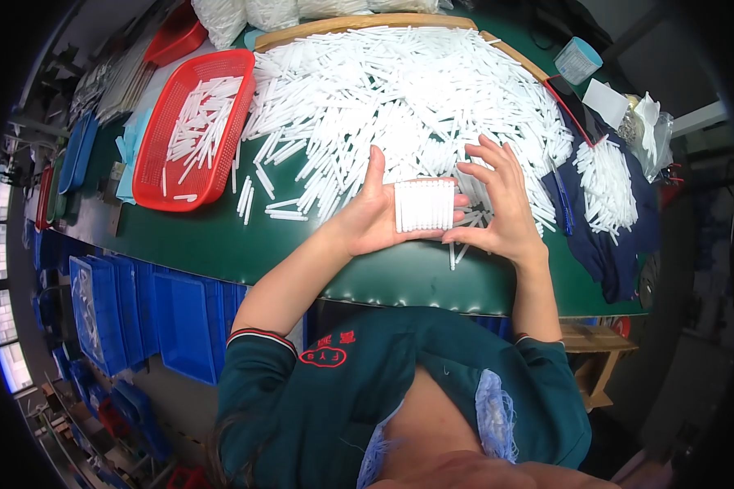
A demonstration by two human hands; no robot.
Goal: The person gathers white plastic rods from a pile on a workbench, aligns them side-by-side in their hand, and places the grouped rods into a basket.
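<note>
Beneath the hands spreads the counter (220, 244), with a heap of white sticks (342, 90) beyond them and a red basket (152, 147) off left. Palm up and open, the left hand (373, 218) bears a row of sticks (424, 205); the right hand (504, 213) curves open beside it.

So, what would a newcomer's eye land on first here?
Most likely the huge spread of white sticks across the green table. Next, the neat row on the open left hand, with the right hand curved beside it. Then the bright red basket on the left, holding more sticks.
</note>
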